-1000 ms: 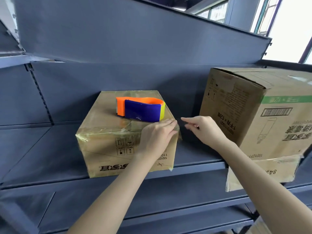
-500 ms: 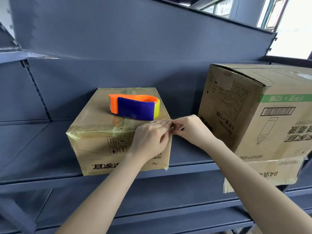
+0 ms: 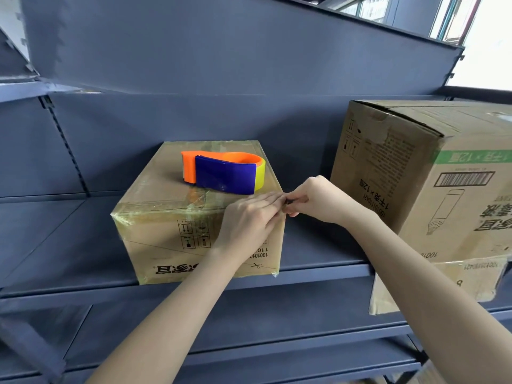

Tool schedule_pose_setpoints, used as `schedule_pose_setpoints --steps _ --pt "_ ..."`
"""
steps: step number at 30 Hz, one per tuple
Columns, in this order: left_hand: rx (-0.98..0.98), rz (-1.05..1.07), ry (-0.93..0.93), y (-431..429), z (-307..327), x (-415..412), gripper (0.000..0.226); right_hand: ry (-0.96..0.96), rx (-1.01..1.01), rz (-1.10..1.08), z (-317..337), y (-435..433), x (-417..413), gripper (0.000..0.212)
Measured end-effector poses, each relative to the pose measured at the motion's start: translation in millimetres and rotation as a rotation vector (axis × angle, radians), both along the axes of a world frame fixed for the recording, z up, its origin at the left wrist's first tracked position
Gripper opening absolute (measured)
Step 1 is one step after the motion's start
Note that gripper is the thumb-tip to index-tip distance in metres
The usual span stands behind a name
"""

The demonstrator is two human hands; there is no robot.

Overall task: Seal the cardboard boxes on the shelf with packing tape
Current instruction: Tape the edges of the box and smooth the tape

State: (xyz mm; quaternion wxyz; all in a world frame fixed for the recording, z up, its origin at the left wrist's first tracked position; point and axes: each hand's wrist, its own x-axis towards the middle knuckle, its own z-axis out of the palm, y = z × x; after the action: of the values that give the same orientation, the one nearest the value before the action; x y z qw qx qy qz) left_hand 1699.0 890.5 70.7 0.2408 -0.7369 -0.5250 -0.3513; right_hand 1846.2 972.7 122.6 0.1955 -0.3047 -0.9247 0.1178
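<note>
A small cardboard box [image 3: 163, 234] wrapped in shiny clear tape sits on the grey shelf [image 3: 318, 268]. An orange, blue and yellow tape dispenser [image 3: 225, 176] lies on its top. My left hand [image 3: 249, 221] lies flat with straight fingers against the box's upper front right corner. My right hand [image 3: 315, 200] meets it there from the right, fingers curled, pinching the tape at that corner. What sits between its fingertips is small and dark and hard to make out.
A larger cardboard box [image 3: 448, 184] stands on the same shelf to the right, with a loose flap [image 3: 437, 286] hanging over the shelf's front edge. Another shelf board slopes overhead, and lower shelves run below. Windows show at the upper right.
My right hand has moved left from the gap between the boxes to the small box's corner and curled its fingers there. My left hand has stayed pressed on that corner.
</note>
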Motion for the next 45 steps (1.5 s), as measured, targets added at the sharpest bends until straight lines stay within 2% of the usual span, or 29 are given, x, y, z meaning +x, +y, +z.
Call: schedule_pose_setpoints --steps 4,9,16,22,30,36,38,41,45 --pt "-0.089 0.002 -0.003 -1.6 0.5 -0.3 0.053 -0.004 0.032 -0.011 -6.4 -0.6 1.0 0.020" --pt "-0.073 0.032 -0.032 -0.5 -2.9 4.1 0.049 0.036 0.033 0.020 -11.0 -2.5 4.2 0.019" --pt "-0.044 0.025 -0.076 -2.7 -5.2 1.4 0.037 0.064 0.128 -0.036 -22.5 -13.0 -1.2 0.030" --pt "-0.059 0.041 -0.099 -2.3 -3.1 7.0 0.037 0.141 0.069 -0.043 -24.2 -13.9 3.9 0.027" --pt "-0.065 0.055 -0.085 -0.8 -5.1 7.3 0.037 0.039 0.168 -0.113 -25.0 -15.0 -0.6 0.031" --pt "-0.142 -0.001 -0.085 -6.6 -0.2 4.7 0.043 0.043 0.138 -0.126 -25.4 -19.9 4.2 0.031" --pt "-0.132 0.010 -0.115 -13.3 4.4 -2.8 0.041 0.000 0.178 -0.177 -24.4 -21.9 0.2 0.032" --pt "-0.066 0.118 -0.111 -29.1 6.9 -25.6 0.036 0.042 0.342 -0.219 -21.2 -28.0 -14.1 0.033" --pt "-0.054 0.236 -0.140 -52.9 4.4 -68.1 0.033 0.099 0.424 -0.025 -23.3 -44.4 -39.0 0.029"
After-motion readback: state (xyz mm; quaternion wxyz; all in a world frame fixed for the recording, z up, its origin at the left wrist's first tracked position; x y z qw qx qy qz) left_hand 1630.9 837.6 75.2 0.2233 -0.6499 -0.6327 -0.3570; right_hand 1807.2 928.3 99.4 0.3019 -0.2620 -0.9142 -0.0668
